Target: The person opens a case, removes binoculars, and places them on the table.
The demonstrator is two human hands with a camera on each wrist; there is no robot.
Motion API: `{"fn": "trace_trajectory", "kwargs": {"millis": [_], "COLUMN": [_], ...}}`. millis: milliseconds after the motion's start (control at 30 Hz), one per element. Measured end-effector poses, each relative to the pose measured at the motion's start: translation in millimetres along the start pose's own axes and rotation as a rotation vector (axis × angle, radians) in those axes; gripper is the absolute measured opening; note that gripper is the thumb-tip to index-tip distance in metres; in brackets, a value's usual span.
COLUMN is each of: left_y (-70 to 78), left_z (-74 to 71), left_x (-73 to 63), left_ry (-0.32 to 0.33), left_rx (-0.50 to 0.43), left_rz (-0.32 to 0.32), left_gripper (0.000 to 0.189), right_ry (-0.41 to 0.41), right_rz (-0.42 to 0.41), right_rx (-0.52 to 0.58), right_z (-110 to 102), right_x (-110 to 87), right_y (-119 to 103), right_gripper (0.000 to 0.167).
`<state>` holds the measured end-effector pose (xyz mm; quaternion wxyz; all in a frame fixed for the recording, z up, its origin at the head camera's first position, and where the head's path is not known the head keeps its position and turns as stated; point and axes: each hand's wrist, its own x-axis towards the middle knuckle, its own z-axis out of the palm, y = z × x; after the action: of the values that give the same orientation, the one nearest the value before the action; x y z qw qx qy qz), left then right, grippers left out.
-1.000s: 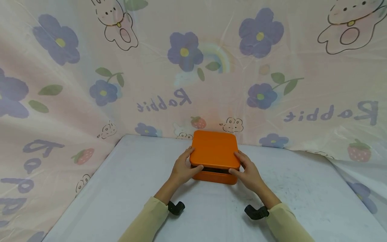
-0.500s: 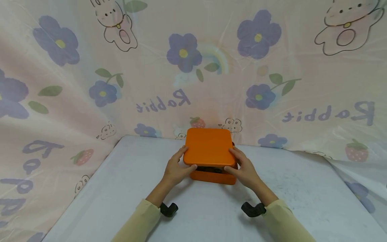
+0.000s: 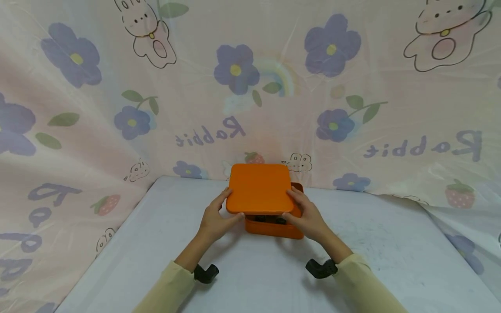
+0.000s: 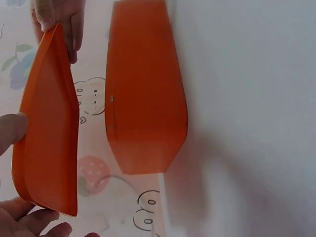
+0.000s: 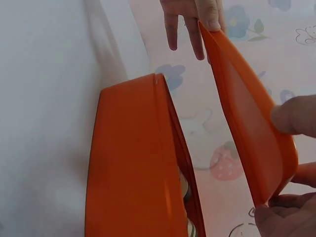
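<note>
At the bottom of the head view, two pale sleeves reach in from the left and right corners, each with a black mount at the cuff. Both stand on the inner side of the wrists, which probably lets them look along each hand at its work.

Just above, near the centre, the left hand and the right hand grip opposite sides of the orange lid. Each thumb lies at a near corner and the fingers run along the side; the left wrist view shows a thumb on the rim and fingers about the edge. Spread this way, the grip likely shares the weight and keeps the wide, thin piece from tipping.

Below the lid, right of centre, the matching box sits on the white worktop, touched by neither hand as far as the views show. The worktop presumably bears it, so both hands can serve the lid. The lid is held apart above the box and offset toward the left of the frame, uncovering the box's right side. Through the gap at the front show dark contents, too shaded to name; in the right wrist view, rounded edges peek out at the bottom.

Farthest off, a printed cloth fills the upper frame and left side, seemingly hung as a screen.
</note>
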<state>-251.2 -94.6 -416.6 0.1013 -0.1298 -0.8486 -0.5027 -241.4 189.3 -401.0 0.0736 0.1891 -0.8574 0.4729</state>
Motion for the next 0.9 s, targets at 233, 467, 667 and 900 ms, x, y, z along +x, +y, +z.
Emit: {"fn": "trace_trajectory", "kwargs": {"millis": [233, 467, 667, 900], "left_y": [1.0, -3.3, -10.3, -14.6], "left_z": [-11.6, -23.1, -34.3, -49.1], "left_x": [-2.9, -7.2, -10.6, -16.2], "left_ry": [0.016, 0.051, 0.095, 0.115], "left_rx": [-0.011, -0.012, -0.001, 0.031], "left_rz": [-0.018, -0.037, -0.039, -0.073], "left_gripper": [0.081, 0.08, 0.08, 0.08], "right_ry": [-0.006, -0.017, -0.032, -0.069], "right_rz": [-0.032, -0.055, -0.042, -0.018], "right_rx": [0.031, 0.042, 0.024, 0.049], "right_z": [9.3, 19.7, 29.3, 43.0], "right_x": [7.1, 16.9, 25.9, 35.6], "right_y": [-5.6, -13.2, -26.3, -31.8], "right_gripper": [0.07, 0.068, 0.069, 0.07]}}
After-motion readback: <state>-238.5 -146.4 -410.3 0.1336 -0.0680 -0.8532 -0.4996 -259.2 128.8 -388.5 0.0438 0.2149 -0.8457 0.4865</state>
